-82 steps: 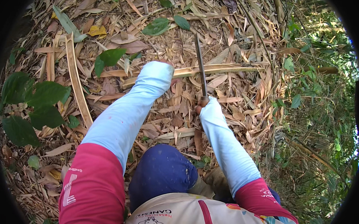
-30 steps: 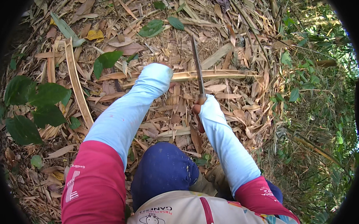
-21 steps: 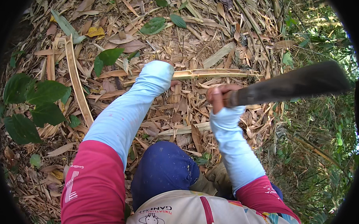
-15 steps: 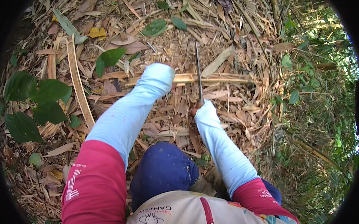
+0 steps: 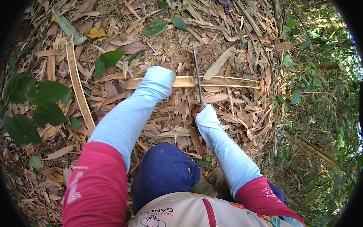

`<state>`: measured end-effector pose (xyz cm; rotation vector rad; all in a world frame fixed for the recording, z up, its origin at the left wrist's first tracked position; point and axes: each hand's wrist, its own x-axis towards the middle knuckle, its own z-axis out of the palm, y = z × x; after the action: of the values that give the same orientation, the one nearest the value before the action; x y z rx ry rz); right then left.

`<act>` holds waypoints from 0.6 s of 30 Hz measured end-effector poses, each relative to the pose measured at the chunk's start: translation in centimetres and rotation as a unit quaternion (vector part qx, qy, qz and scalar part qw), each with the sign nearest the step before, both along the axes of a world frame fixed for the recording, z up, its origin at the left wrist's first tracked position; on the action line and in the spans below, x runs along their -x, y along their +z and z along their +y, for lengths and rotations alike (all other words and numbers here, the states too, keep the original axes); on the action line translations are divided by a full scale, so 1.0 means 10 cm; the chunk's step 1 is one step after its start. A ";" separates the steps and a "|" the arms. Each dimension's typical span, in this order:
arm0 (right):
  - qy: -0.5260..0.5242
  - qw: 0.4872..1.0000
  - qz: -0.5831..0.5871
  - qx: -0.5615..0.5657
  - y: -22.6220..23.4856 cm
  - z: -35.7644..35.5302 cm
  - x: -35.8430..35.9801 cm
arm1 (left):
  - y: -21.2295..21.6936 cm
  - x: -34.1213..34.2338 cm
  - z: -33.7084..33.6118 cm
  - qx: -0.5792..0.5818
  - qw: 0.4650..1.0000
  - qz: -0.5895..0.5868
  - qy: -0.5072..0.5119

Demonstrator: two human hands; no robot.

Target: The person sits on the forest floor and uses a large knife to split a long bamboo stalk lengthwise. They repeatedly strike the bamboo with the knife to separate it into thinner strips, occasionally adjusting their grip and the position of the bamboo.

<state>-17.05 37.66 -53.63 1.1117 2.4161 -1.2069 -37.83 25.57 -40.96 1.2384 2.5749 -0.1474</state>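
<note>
A length of split bamboo (image 5: 224, 80), pale and hollow on its upper side, lies crosswise in front of me. My left hand (image 5: 168, 68) grips it left of the middle; the light blue sleeve hides most of the fingers. In my right hand (image 5: 196, 113) is the handle of a machete (image 5: 197, 75), its long, thin dark blade pointing away from me. The blade crosses the bamboo just right of a node, edge-on to my view. Whether it touches or bites into the bamboo, I cannot tell.
Another split bamboo strip (image 5: 79, 83) lies lengthwise on the left, beside a broad-leaved green plant (image 5: 37, 102). Dry leaves and bamboo shavings (image 5: 230, 128) cover the ground. Green undergrowth (image 5: 321, 108) stands at right. My blue-clad knee (image 5: 163, 170) is bent close behind the hands.
The bamboo has turned about its length, so more of its hollow inner side shows. The machete's blade has shifted slightly left, and its tip has dropped a little toward me.
</note>
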 end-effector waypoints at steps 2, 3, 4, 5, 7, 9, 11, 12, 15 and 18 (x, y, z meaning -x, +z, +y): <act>-0.002 0.990 0.026 0.137 0.45 0.08 0.16 | -0.02 0.07 -0.02 0.062 0.997 -0.037 0.007; -0.014 0.990 0.031 0.134 0.81 0.01 0.15 | 0.05 0.04 -0.05 0.048 0.997 -0.052 0.024; 0.008 0.993 0.019 0.113 0.74 0.05 0.12 | 0.07 0.02 0.01 0.059 0.997 -0.044 0.019; -0.021 0.989 0.082 0.125 0.79 0.09 0.18 | 0.08 0.05 0.05 0.071 0.997 -0.036 0.020; -0.081 0.966 0.191 0.156 1.10 0.09 0.18 | 0.10 0.07 0.04 0.063 0.997 -0.045 0.025; -0.115 0.919 0.301 0.225 1.76 0.13 0.32 | 0.06 0.05 -0.01 0.064 0.996 -0.058 0.030; -0.107 0.854 0.443 0.253 1.97 0.21 0.37 | 0.04 0.09 -0.03 0.072 0.995 -0.067 0.027; -0.132 0.827 0.499 0.223 1.90 0.20 0.37 | 0.02 0.10 -0.01 0.068 0.995 -0.066 0.030; -0.105 0.955 0.261 0.091 1.23 0.16 0.21 | 0.07 0.08 -0.01 0.050 0.996 -0.071 0.025; -0.051 0.996 0.051 0.057 0.39 -0.11 -0.01 | 0.00 0.05 0.04 0.077 0.995 -0.060 0.026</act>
<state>-16.92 36.54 -49.78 1.1777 2.3545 -1.4481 -38.30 26.01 -41.00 1.0904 2.4401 -0.2473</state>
